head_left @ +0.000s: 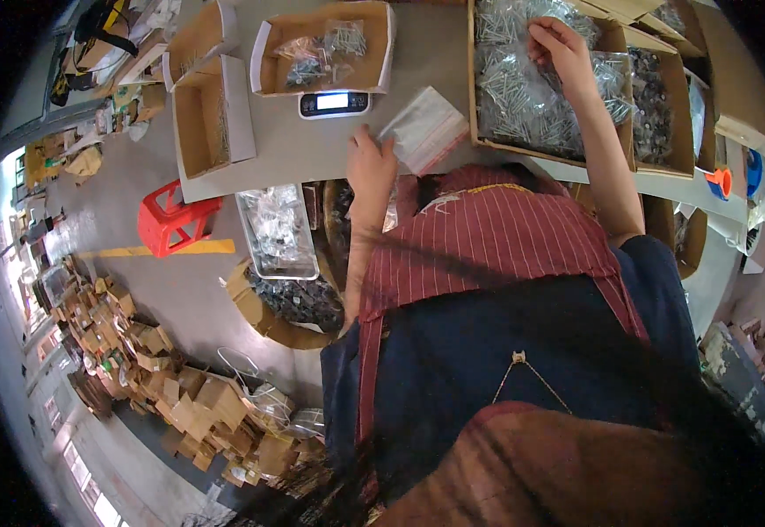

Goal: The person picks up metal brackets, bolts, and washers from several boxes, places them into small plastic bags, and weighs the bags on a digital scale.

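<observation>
My left hand [371, 169] rests at the near edge of the grey table, its fingers apart with nothing held. It is just left of a stack of flat clear plastic bags [424, 130] with a reddish strip along the near edge. My right hand [565, 54] is over a cardboard box [474, 105] heaped with clear bags of silver screws [507, 83]. Its fingers are curled together on the plastic of one bag; their tips are partly hidden. A small scale [335, 104] with a lit display stands beyond my left hand, under an open carton [261, 61] holding several small bags of hardware.
Two open cardboard trays [240, 114] stand at the table's left. More boxes of dark parts [650, 105] sit at the right, near an orange tape-like ring [720, 183]. Below the table edge are a metal tray [243, 224] of clear bags and a red stool [161, 220]. Cartons [215, 404] pile up on the floor.
</observation>
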{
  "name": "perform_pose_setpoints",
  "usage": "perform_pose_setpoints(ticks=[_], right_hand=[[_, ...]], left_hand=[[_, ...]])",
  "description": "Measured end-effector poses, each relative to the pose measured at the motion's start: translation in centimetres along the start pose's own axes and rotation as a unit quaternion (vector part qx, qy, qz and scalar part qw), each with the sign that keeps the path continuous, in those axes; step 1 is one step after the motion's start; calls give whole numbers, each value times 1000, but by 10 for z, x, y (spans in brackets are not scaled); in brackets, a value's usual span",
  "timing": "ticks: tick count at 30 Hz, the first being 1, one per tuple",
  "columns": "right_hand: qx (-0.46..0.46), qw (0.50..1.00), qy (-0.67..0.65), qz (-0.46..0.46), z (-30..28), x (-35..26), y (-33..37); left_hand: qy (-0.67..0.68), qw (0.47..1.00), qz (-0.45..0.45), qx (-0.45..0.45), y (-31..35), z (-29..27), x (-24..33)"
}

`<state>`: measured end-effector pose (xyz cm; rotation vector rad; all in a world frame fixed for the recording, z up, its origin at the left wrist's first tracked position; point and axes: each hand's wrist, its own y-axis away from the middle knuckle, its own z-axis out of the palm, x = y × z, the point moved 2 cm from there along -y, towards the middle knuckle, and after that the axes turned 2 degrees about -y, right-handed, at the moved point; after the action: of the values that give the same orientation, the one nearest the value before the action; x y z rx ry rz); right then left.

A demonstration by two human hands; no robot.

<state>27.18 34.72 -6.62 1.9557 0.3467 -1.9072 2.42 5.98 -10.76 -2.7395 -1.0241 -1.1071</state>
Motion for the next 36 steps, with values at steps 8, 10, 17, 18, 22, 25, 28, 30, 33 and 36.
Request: perform_pose_setpoints(ticks=[8,10,17,18,22,25,28,30,33,36], right_hand=[[26,999,-22,-19,15,-40,23],[11,999,-39,6,10,-44,30],[-157,982,10,-105,52,-65,87],[-193,977,34,-83,62,-60,93],[-256,929,235,-131,98,-65,116],[-223,928,253,-157,100,-67,119],[-194,940,220,-174,93,-74,121],[-218,935,239,-143,85,-84,122],[-276,917,199,-207,83,-74,131],[-372,893,201,-153,83,-84,140]], left_hand=[[-99,978,177,56,-12,31,-2],[-35,990,137,25,-16,27,4],[337,941,-4,-15,3,-8,38],[355,935,21,-2,11,-16,56],[296,943,143,45,36,-26,96],[191,954,211,88,50,-26,116],[239,950,187,72,56,-28,114],[246,942,190,131,62,-36,114],[185,930,260,182,77,-67,147],[174,939,266,130,82,-71,145]])
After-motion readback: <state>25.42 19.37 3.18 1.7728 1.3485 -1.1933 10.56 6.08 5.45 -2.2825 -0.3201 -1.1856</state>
